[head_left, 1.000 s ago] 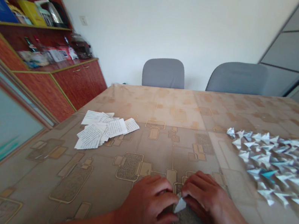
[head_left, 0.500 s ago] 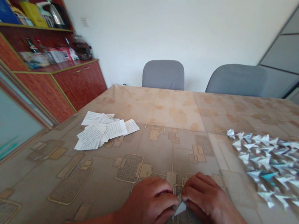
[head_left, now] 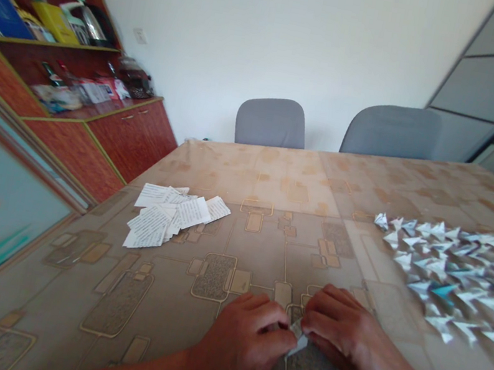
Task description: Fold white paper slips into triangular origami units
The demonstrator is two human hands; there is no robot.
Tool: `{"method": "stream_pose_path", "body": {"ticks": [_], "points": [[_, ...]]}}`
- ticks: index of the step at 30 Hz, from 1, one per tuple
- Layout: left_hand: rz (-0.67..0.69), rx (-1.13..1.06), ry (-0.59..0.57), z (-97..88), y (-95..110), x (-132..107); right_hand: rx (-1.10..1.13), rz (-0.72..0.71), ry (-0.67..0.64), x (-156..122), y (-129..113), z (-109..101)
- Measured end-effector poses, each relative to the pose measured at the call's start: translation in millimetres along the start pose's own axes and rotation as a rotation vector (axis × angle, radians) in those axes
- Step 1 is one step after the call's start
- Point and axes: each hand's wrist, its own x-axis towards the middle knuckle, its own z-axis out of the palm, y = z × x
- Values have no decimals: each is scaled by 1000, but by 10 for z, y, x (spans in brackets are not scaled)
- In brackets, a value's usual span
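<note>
Between my fingertips, low over the patterned table, is a small folded piece of paper (head_left: 298,345), mostly covered by both hands. My left hand (head_left: 247,340) pinches its left side, thumb stretched along it. From the right, my right hand (head_left: 337,326) grips its upper right edge with fingers bent together. Farther off on the left lies a loose pile of printed paper slips (head_left: 161,215). Rows of small folded paper pieces (head_left: 460,271), one of them teal, stand on the right beyond my right hand.
A patterned cloth covers the table (head_left: 265,245). Two grey chairs (head_left: 271,123) stand at its far edge by the white wall. On the left is a wooden cabinet (head_left: 113,137) with a kettle (head_left: 91,23) and other items on its shelves.
My left thumb and fingers have shifted slightly on the folded paper, the thumb now reaching farther over it. My right hand has barely moved.
</note>
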Motion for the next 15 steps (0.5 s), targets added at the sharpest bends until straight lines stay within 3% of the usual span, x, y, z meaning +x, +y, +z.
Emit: {"method": "stream_pose_path", "body": {"ticks": [9, 15], "points": [[27, 69, 3, 24, -53, -23, -2, 14, -42, -10, -13, -34], [142, 207, 6, -12, -54, -2, 12, 6, -23, -11, -20, -37]]}}
